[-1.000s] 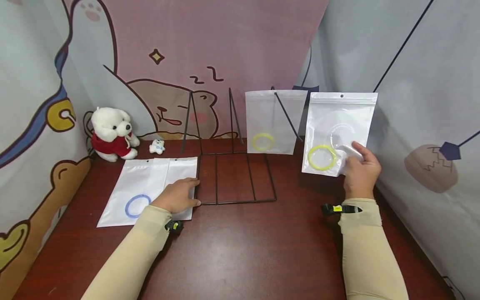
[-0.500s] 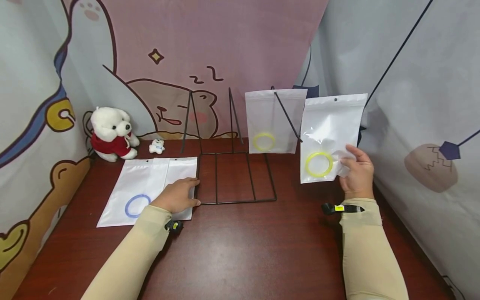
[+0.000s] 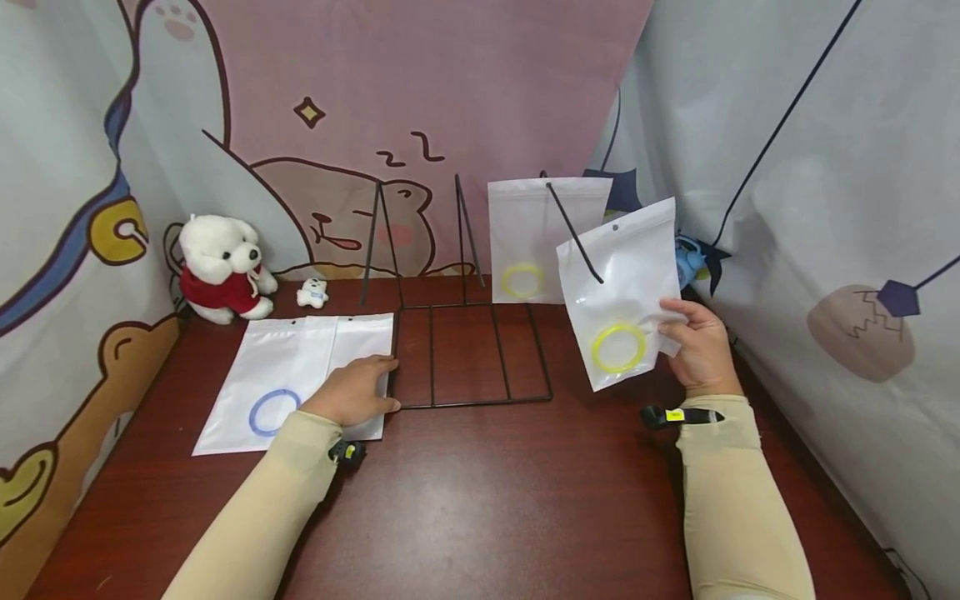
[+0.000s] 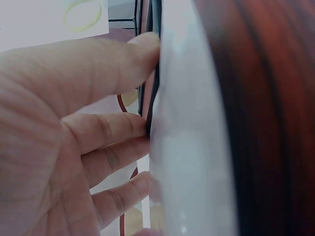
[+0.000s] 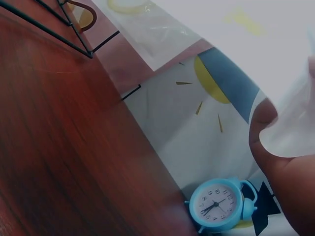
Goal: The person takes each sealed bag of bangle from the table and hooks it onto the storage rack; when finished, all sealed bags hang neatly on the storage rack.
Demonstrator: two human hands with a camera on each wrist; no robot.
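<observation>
My right hand [image 3: 699, 348] is pinching a yellow-ring bag [image 3: 626, 271] by its edge, prong [image 3: 575, 234] crossing in front. Left hand [image 3: 350, 392], fingers fairly straight, touches the rack [image 3: 480, 405]. Probably hanging time; next I'd line the hole [image 3: 615, 227] up with the tip.

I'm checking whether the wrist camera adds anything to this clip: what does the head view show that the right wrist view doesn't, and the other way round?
Head view only: the left hand touching the black rack, the white plush dog, the small white toy, and the bag with a blue ring.

Right wrist view only: the readable dial of the blue alarm clock; in the head view, only part of it appears beside the held bag.

Both: the right hand gripping that bag, the hanging bag, parts of the rack, and the table.
</observation>
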